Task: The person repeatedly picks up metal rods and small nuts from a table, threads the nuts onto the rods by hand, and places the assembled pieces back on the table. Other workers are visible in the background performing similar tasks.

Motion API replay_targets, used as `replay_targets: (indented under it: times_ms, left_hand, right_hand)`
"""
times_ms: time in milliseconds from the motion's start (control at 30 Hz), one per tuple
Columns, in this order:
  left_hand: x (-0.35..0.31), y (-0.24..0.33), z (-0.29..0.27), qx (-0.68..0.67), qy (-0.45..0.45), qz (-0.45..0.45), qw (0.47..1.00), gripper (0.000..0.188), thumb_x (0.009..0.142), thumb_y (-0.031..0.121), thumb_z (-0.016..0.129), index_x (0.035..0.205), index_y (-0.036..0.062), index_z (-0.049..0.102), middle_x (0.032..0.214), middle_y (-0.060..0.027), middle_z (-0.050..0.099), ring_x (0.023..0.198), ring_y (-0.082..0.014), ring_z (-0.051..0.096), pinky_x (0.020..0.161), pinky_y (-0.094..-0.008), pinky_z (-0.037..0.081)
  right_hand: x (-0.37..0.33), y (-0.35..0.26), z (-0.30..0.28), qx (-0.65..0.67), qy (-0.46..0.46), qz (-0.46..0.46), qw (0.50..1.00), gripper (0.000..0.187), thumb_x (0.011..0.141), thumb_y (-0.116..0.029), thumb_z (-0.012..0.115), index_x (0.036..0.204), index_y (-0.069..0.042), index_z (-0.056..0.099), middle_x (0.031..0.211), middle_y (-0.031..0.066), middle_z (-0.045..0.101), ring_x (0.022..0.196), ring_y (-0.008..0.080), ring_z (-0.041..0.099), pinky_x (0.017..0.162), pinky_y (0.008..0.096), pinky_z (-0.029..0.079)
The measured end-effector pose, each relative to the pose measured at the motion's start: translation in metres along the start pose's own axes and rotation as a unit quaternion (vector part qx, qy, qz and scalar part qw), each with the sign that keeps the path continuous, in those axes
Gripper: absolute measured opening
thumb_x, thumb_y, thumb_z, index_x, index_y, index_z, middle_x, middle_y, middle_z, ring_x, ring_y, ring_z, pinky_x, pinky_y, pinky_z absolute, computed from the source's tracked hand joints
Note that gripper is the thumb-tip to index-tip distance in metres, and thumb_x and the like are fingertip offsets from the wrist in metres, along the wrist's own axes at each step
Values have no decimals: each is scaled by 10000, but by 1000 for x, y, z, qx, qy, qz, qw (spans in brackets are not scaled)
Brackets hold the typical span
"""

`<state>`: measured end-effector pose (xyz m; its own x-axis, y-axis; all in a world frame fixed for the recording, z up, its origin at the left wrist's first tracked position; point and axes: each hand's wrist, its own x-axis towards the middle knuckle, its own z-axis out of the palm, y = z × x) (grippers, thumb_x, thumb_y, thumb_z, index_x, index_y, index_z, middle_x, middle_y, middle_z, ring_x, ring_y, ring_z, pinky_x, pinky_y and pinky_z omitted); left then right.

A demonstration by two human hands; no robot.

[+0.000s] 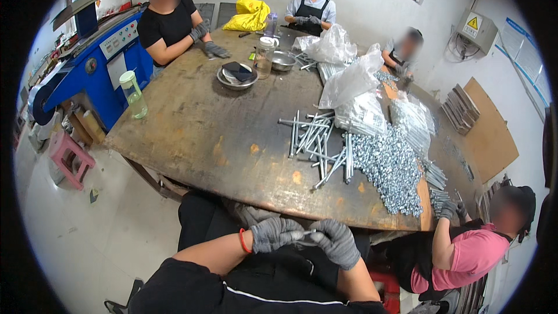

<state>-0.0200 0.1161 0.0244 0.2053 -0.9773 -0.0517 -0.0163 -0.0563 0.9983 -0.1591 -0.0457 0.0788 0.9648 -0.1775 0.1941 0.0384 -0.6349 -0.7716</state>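
Observation:
My left hand [276,234], in a grey knit glove with a red band at the wrist, is closed in front of me just below the table's near edge. My right hand [336,244], gloved in the same grey, is closed close beside it. Between the fingertips of both hands shows a small silvery metal piece [309,232]; most of it is hidden, so its exact kind is unclear. On the table beyond lie a loose heap of long silvery bolts [317,142] and, to their right, a large pile of small shiny nuts [390,168].
The large worn table [192,128] curves ahead of me. Clear plastic bags [357,81] sit behind the nuts, metal bowls [237,78] and a bottle [133,96] farther left. A co-worker in pink [474,253] handles bolts at right; other people sit along the far side.

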Motion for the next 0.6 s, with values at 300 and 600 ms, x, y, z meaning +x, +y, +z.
replay_targets:
  times_ms: [300, 600]
  left_hand:
    - [7, -6, 14, 97, 82, 146, 981, 273, 914, 231, 504, 1033, 7, 604, 892, -133, 624, 891, -259, 577, 784, -347, 459]
    - [11, -7, 14, -172, -166, -68, 969, 297, 942, 304, 497, 939, 30, 613, 658, 7, 525, 555, -57, 461, 500, -198, 387]
  right_hand:
    - [-3, -1, 29, 120, 195, 11, 973, 202, 857, -222, 629, 783, -35, 607, 616, 92, 528, 597, 226, 568, 572, 327, 453]
    - [-17, 2, -4, 223, 27, 15, 974, 203, 819, -183, 692, 912, -14, 628, 741, 5, 599, 663, 70, 528, 608, 216, 435]
